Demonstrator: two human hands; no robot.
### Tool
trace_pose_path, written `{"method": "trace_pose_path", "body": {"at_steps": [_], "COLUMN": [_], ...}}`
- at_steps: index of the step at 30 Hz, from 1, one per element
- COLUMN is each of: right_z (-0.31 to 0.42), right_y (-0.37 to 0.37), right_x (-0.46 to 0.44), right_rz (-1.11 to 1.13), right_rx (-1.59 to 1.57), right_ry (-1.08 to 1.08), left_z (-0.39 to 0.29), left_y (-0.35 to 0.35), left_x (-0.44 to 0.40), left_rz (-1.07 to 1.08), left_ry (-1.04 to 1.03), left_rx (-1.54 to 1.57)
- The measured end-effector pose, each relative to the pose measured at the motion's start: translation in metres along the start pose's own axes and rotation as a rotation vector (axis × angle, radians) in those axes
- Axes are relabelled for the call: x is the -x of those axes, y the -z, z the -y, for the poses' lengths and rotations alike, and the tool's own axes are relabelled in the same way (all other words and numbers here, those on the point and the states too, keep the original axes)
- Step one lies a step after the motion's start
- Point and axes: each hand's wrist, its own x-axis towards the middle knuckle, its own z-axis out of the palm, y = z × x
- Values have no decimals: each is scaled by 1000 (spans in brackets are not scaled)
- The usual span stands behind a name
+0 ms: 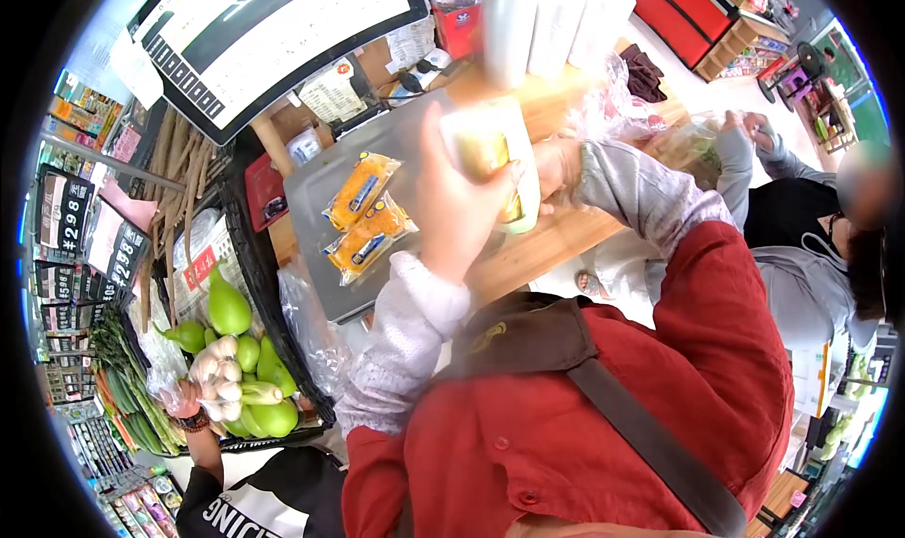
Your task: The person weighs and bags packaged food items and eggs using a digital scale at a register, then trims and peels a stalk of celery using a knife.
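Note:
Both of my hands hold a pale green-edged package (pixel 517 165) with something yellow inside, blurred by motion. My left hand (pixel 452 194) has its thumb and fingers around the package's near side. At the package's right side is my right hand (pixel 558 168), its fingers bent against the edge. Two clear-wrapped orange-yellow packets, an upper one (pixel 362 191) and a lower one (pixel 370 238), lie on the grey metal scale plate (pixel 316 175) to the left of my hands.
A large screen (pixel 283 29) stands behind the plate. Plastic bag rolls (pixel 510 29) stand at the back. Left is a crate of green gourds (pixel 228 307), where another person's hand (pixel 182 399) holds bagged garlic (pixel 219 378). At right, another person (pixel 792 274) handles a plastic bag (pixel 688 147).

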Motion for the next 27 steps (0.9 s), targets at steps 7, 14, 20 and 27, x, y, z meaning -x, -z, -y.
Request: {"method": "trace_pose_path", "body": {"at_steps": [7, 14, 20, 27], "right_z": [-2, 2, 44, 80], "right_y": [-2, -7, 17, 51], "right_x": [11, 41, 43, 50], "right_rz": [63, -206, -36, -54], "right_rx": [-267, 413, 622, 907], "right_ry": [158, 305, 347, 431], "left_z": [-5, 7, 28, 4], "left_y": [1, 0, -1, 14], "left_x": [1, -3, 0, 29], "left_rz": [-182, -245, -175, -8], "left_ry": [-75, -55, 51, 198], "left_rx": [-235, -229, -59, 13]}}
